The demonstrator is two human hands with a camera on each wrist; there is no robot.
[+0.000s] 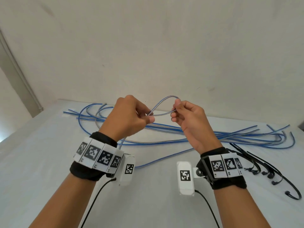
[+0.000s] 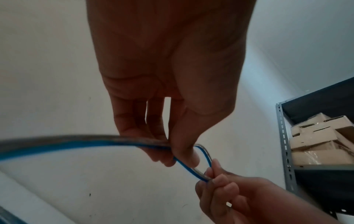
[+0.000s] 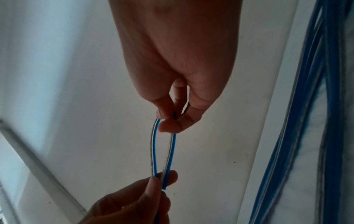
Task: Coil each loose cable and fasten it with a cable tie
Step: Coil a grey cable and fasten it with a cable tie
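Blue-and-clear cable is being bent into its first loop above the bench: left hand and right hand are each pinching it. Next, more turns likely. Roughly a dozen loose cables and about six black cable ties are lying there.

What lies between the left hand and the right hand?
Only a small loop of blue cable, pinched by the left hand and the right hand; the head view shows it.

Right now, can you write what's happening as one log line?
step: coiling, first loop | left hand: pinches blue-and-clear flat cable | right hand: pinches loop's other end | black plastic cable ties: untouched on white table
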